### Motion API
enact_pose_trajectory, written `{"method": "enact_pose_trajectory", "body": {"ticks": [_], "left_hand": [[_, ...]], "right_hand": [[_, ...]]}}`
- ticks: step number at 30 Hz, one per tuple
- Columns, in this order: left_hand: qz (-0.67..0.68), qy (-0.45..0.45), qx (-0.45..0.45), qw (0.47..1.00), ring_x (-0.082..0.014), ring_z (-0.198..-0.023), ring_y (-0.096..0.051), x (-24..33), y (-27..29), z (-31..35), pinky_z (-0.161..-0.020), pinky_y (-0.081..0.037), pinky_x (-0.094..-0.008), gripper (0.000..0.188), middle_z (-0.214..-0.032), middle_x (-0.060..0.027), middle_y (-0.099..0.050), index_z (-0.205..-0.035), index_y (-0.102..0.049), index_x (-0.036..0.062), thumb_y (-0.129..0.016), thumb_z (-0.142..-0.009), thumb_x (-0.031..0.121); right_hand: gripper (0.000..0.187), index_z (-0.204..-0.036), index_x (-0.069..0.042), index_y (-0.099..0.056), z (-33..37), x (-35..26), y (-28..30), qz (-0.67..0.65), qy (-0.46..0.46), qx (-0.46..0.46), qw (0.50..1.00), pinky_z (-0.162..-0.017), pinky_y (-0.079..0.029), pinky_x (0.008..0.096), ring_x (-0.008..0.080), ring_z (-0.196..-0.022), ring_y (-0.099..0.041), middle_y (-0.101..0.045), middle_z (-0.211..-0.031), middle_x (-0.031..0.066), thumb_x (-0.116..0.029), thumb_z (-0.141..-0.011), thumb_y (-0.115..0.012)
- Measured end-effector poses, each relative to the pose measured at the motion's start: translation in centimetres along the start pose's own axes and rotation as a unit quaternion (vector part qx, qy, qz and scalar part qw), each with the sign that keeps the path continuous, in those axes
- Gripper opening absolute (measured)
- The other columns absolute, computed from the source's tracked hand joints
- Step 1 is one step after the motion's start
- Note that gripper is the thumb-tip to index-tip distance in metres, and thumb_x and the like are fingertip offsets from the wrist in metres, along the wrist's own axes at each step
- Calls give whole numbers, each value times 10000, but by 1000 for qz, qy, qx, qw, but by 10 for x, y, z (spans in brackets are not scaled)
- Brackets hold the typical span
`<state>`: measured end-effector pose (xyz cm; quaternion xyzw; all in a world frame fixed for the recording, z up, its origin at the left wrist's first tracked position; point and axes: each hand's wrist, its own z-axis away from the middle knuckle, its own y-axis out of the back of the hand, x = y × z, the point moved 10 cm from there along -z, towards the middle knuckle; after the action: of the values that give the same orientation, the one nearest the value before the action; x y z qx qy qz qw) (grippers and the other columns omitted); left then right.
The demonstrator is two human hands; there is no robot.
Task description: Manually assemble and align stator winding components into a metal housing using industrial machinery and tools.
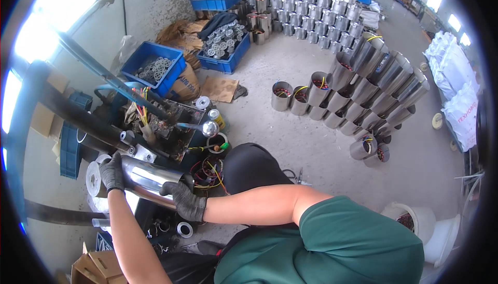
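A shiny metal cylinder point(148, 174) lies at a slant across the workbench at the left. My left hand point(111, 173), in a dark glove, grips its far left end beside a pale round disc point(94, 179). Around its nearer right end closes my right hand point(185, 200), gloved the same way. Red and yellow wires point(208, 172) lie just past that end, by my knee. Above the cylinder run dark press bars point(78, 110) and a lever with a shiny ball knob point(210, 128). What is inside the cylinder is hidden.
Blue bins point(155, 84) of metal parts stand beyond the bench. Metal cylinders with wires point(316, 95) stand on the floor at the right, before a tall stack of silver housings point(311, 9). White sacks point(454, 76) line the far right; a white bucket point(423, 222) stands behind my shoulder.
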<state>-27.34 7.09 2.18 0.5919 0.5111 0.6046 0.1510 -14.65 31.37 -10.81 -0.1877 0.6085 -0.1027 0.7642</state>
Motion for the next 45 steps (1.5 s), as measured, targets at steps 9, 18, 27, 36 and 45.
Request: {"method": "enact_pose_trajectory", "body": {"ticks": [9,18,27,36,45], "left_hand": [[-113,18,-7,993,-438,-1055,-696,-24,18,-18,-959,-507,-482,572,-1092,-290,-740,-1081,-760,-52,-729,-868,478],[-120,40,25,992,-441,-1136,-669,-19,28,4,-1025,-481,-465,622,-1164,-282,-734,-1162,-740,-63,-694,-895,497],[-184,51,4,982,-360,-1186,-670,16,45,17,-1034,-466,-452,700,-1262,-180,-731,-1209,-779,118,-656,-820,686],[-215,49,-12,975,-332,-1186,-667,4,42,9,-1030,-466,-408,729,-1281,-190,-723,-1259,-745,60,-565,-904,671],[-55,72,-60,994,-252,-1052,-671,-12,24,-1,-996,-479,-364,642,-1180,-135,-741,-1265,-725,6,-656,-936,552]], "right_hand": [[158,-1047,-83,-667,79,-76,22,142,147,-169,964,-1022,-444,377,272,-1099,-602,-670,-1067,175,-154,-999,-535],[326,-1269,-35,-578,8,-66,110,-230,-228,38,945,-935,-628,400,257,-1090,-716,-693,-1198,129,-88,-951,-528],[258,-1106,-28,-630,-42,-211,266,116,-70,37,990,-928,-620,403,253,-1007,-733,-707,-1025,137,-119,-867,-600],[205,-909,-29,-674,37,80,563,224,-275,308,883,-794,-520,441,287,-784,-631,-652,-894,161,-202,-823,-608],[237,-852,-26,-786,80,183,633,845,-153,-115,500,-652,-592,443,338,-752,-745,-766,-848,175,-125,-896,-574]]}}
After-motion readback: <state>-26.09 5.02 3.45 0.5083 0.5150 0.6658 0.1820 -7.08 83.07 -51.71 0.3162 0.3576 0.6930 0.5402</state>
